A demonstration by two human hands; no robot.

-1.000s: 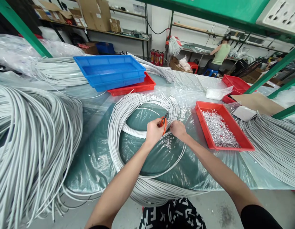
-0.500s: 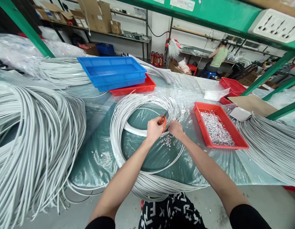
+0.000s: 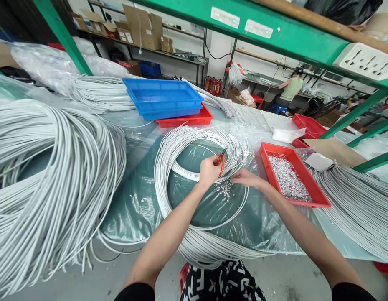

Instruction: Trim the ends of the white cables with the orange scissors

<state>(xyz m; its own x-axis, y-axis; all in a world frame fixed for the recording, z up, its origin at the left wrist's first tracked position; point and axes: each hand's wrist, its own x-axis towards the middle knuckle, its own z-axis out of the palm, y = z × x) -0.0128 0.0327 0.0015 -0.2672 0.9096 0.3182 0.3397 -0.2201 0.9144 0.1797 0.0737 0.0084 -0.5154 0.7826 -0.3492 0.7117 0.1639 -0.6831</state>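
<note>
My left hand is closed around orange-handled scissors, their dark blades pointing up and away over a coil of white cable. To its right, my right hand is low over the coil's right side, fingertips pinched together beside a small pile of shiny clear pieces. Whatever is between those fingertips is too small to make out. The many cable ends lie bunched just beyond both hands.
A red tray of similar small pieces stands at right. Blue trays sit on a red tray behind the coil. Cable bundles lie at left and right. A green frame spans overhead; a person sits far back.
My right hand has drawn away from the scissors, right and slightly toward me, to the loose pieces. My left hand still holds the scissors. The view has shifted a little.
</note>
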